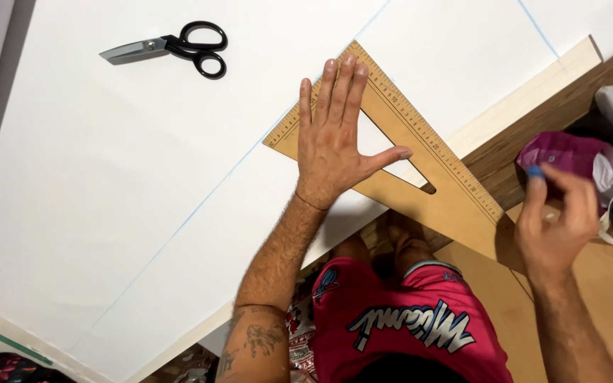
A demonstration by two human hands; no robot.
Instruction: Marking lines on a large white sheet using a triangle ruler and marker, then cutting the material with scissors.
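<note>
Head view: left hand (331, 145) pressed flat, fingers spread, on the wooden set square (420, 167) lying on the white sheet (108, 177). Blue lines (207, 195) already drawn. Right hand (555, 220) off the sheet, fingertips pinching blue chalk (535, 171). Scissors (172, 48) lie untouched; no cut visible.

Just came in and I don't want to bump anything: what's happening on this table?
A person presses the left hand flat on a wooden set square lying on a white sheet marked with thin blue lines. The right hand pinches a small blue piece, perhaps chalk, off to the side. Black-handled scissors lie closed farther up the sheet, untouched.
</note>
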